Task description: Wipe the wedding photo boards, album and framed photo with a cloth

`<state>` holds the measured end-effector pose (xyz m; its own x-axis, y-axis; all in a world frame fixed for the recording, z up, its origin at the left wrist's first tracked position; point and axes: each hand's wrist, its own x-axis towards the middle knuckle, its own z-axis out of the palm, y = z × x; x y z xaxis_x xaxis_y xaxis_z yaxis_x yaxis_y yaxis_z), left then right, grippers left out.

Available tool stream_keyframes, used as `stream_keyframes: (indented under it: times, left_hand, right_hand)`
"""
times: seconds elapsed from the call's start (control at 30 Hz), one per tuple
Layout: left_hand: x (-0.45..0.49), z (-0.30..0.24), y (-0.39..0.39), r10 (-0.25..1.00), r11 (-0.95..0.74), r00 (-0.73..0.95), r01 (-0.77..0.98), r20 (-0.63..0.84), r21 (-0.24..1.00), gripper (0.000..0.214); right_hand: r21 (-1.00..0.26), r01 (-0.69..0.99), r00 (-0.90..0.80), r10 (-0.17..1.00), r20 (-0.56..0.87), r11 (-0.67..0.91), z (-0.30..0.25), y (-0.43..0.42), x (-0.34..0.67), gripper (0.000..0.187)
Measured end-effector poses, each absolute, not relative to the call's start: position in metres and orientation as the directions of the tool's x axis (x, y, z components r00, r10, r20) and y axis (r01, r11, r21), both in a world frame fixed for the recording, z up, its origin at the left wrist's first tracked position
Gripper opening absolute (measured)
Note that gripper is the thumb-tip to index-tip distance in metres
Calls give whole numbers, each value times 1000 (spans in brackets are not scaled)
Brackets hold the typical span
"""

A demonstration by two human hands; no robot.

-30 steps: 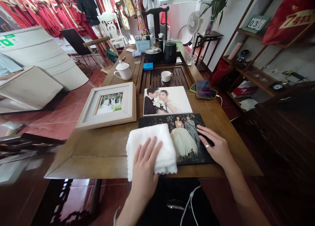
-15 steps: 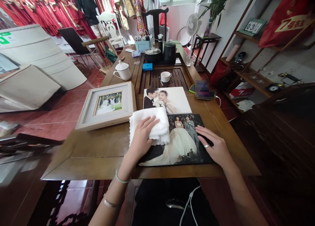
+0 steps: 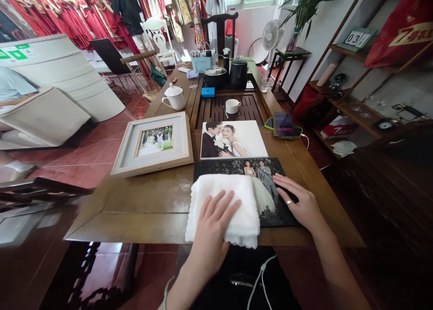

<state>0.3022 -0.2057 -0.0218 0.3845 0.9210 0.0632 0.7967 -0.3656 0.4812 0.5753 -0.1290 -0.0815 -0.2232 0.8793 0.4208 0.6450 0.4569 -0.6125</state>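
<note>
Flat on a folded white towel lies my left hand, its fingers spread. The towel covers the lower left of a dark wedding photo panel and reaches over the table's front edge. My right hand, with a ring on one finger, rests its outstretched fingers on the right side of that panel. Just behind it lies a white photo panel of a couple. To the left, a light wooden picture frame holds a smaller couple photo.
The wooden table also bears a lidded white mug, a white cup, a blue box, a black kettle and a phone with a white cable. Shelves stand at right; a seated person is partly visible at left.
My left hand has slid the towel down and towards me, from the panel's upper left to its lower left. My right hand stays on the panel's right side.
</note>
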Motion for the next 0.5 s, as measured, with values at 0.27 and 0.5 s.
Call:
stream_keyframes:
  times: [0.27,0.5]
  left_hand:
    - [292,-17,-173,916,-374,398,792,57,482,94]
    - [291,-16,-119,904,-418,413,789,115,450,85]
  right_hand:
    - [-613,637,-248,878,410,467,-81,-126,579,28]
    - [-611,636,-242,874,422,471,-82,-125,580,28]
